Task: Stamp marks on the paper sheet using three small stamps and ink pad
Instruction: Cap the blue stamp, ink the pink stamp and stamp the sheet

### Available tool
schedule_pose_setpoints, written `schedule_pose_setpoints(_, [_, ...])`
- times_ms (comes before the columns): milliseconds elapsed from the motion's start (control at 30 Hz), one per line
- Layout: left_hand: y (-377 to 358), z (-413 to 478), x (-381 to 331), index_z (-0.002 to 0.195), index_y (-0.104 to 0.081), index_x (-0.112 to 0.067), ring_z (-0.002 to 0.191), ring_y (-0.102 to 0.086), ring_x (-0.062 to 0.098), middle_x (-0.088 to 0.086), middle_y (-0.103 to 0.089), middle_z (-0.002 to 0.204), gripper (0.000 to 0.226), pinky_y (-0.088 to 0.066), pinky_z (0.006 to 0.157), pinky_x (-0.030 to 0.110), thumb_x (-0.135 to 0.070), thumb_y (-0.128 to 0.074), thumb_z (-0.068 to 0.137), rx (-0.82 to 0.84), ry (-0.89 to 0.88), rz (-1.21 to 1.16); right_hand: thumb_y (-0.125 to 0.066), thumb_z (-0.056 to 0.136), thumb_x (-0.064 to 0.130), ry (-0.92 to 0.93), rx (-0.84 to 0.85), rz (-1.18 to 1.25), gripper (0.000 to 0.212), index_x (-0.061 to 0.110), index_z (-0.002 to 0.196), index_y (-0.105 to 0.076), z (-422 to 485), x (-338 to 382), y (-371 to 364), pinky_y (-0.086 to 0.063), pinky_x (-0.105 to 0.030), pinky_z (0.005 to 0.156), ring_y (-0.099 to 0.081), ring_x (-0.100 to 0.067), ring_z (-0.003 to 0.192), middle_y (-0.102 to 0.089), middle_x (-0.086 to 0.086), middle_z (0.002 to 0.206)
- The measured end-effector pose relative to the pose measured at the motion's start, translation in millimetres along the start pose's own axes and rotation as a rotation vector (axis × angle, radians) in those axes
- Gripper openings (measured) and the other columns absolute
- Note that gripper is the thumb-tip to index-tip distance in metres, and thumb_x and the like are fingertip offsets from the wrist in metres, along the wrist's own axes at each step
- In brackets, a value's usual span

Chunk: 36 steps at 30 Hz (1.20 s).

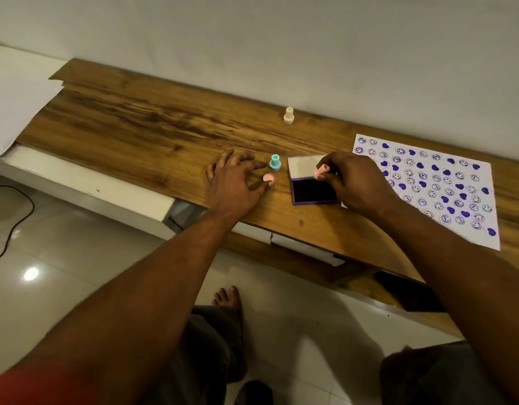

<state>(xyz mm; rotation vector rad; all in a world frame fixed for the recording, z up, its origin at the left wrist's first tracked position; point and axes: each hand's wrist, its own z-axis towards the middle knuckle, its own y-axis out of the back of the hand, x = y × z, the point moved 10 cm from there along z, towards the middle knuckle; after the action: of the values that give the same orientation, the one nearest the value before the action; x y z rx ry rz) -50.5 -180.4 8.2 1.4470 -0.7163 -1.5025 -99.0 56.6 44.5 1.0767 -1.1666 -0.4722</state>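
Three small stamps: the right hand (357, 182) holds the pink stamp (320, 172) in a pinching grip above one open ink pad (310, 193). The teal stamp (275, 162) stands at the pad's 9 o'clock and the cream stamp (289, 115) at 11. The left hand (232, 182) has a wide grip, its thumb touching one pink cap (268, 177). One paper sheet (445, 165) lies at 3 o'clock.

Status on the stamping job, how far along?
Done: the white paper sheet is already nearly covered with purple smiley and heart marks. In hand: the right hand pinches the small pink stamp at the open purple ink pad; the left hand rests open by the teal stamp. Left: only small gaps on the sheet; the cream stamp stands apart, untouched.
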Motion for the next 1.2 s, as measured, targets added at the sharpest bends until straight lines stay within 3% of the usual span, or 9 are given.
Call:
schedule_pose_setpoints(100, [10.4,-8.8,-34.0,0.127,-0.073,-0.038,0.134,-0.044,0.024,-0.006,-0.063,0.13,0.054,-0.031,0.108,0.049,-0.072,-0.065,0.085,-0.114,-0.127,0.079,-0.064,0.1,0.03,0.013,-0.007,-0.029,0.027,0.018,0.123,-0.068,-3.5,-3.4,-3.6,-0.051,-0.034,0.087,-0.064,-0.027,0.114,-0.069,-0.008,0.126])
schedule_pose_setpoints(233, [-17.2,-19.9,-83.1,0.134,-0.07,-0.037,0.12,-0.047,0.024,-0.004,-0.063,0.119,0.072,-0.03,0.098,0.046,-0.084,-0.056,0.081,-0.019,-0.292,0.227,-0.064,0.1,0.033,0.039,-0.028,-0.078,0.026,0.017,0.119,-0.07,-6.1,-4.9,-9.7,-0.046,-0.033,0.08,-0.063,-0.025,0.102,-0.07,-0.008,0.116])
schedule_pose_setpoints(433, [-30.1,-13.7,-92.3,0.134,-0.069,-0.039,0.116,-0.046,0.025,-0.003,-0.061,0.115,0.073,-0.029,0.096,0.046,-0.085,-0.053,0.08,0.011,-0.263,0.292,-0.059,0.103,0.034,0.098,0.01,-0.152,0.03,0.015,0.124,-0.07,-8.5,6.5,-10.9,-0.048,-0.034,0.084,-0.063,-0.026,0.105,-0.069,-0.009,0.119])
schedule_pose_setpoints(500, [-33.5,-10.3,-90.4,0.13,-0.071,-0.042,0.117,-0.045,0.025,-0.002,-0.061,0.118,0.068,-0.029,0.097,0.047,-0.085,-0.054,0.08,0.033,-0.242,0.305,-0.059,0.103,0.034,0.169,-0.114,-0.11,0.028,0.015,0.12,-0.071,-7.1,27.9,17.4,-0.046,-0.03,0.083,-0.063,-0.024,0.101,-0.071,-0.007,0.114])
schedule_pose_setpoints(667, [-43.7,-4.4,-82.8,0.134,-0.067,-0.044,0.13,-0.039,0.028,0.0,-0.057,0.135,0.072,-0.027,0.107,0.051,-0.087,-0.057,0.078,0.112,-0.163,0.277,-0.064,0.103,0.035,0.375,-0.724,0.044,0.02,0.02,0.114,-0.071,-21.3,75.5,126.5,-0.038,-0.01,0.075,-0.052,-0.001,0.083,-0.069,0.004,0.102])
schedule_pose_setpoints(733, [-43.3,-4.2,-82.2,0.131,-0.069,-0.045,0.127,-0.041,0.027,-0.001,-0.058,0.13,0.07,-0.027,0.104,0.049,-0.087,-0.059,0.076,0.105,-0.157,0.25,-0.062,0.103,0.03,0.28,-0.539,0.029,0.02,0.017,0.116,-0.071,-17.6,60.9,85.8,-0.043,-0.02,0.078,-0.059,-0.009,0.09,-0.069,0.0,0.107])
schedule_pose_setpoints(833, [-40.3,-3.7,-81.8,0.126,-0.072,-0.046,0.117,-0.043,0.025,-0.003,-0.06,0.119,0.07,-0.025,0.094,0.045,-0.089,-0.06,0.073,0.068,-0.158,0.228,-0.054,0.104,0.022,0.063,0.013,-0.28,0.031,0.012,0.13,-0.066,-21.1,19.3,-26.4,-0.044,-0.038,0.092,-0.06,-0.031,0.113,-0.065,-0.012,0.122])
schedule_pose_setpoints(1000, [-45.6,-3.3,-80.6,0.127,-0.071,-0.045,0.12,-0.043,0.025,-0.002,-0.061,0.122,0.067,-0.026,0.096,0.045,-0.085,-0.063,0.074,0.089,-0.131,0.235,-0.067,0.093,0.021,0.04,-0.012,-0.307,0.028,0.009,0.118,-0.071,-7.0,13.6,-29.9,-0.044,-0.039,0.081,-0.062,-0.034,0.103,-0.068,-0.015,0.107])
schedule_pose_setpoints(1200, [-46.1,-3.7,-79.7,0.128,-0.071,-0.045,0.121,-0.045,0.027,-0.001,-0.063,0.122,0.07,-0.028,0.094,0.046,-0.088,-0.06,0.073,0.108,-0.116,0.218,-0.066,0.095,0.02,-0.018,0.009,-0.242,0.028,0.013,0.122,-0.071,-5.1,2.8,-33.9,-0.045,-0.036,0.082,-0.062,-0.031,0.104,-0.069,-0.012,0.112])
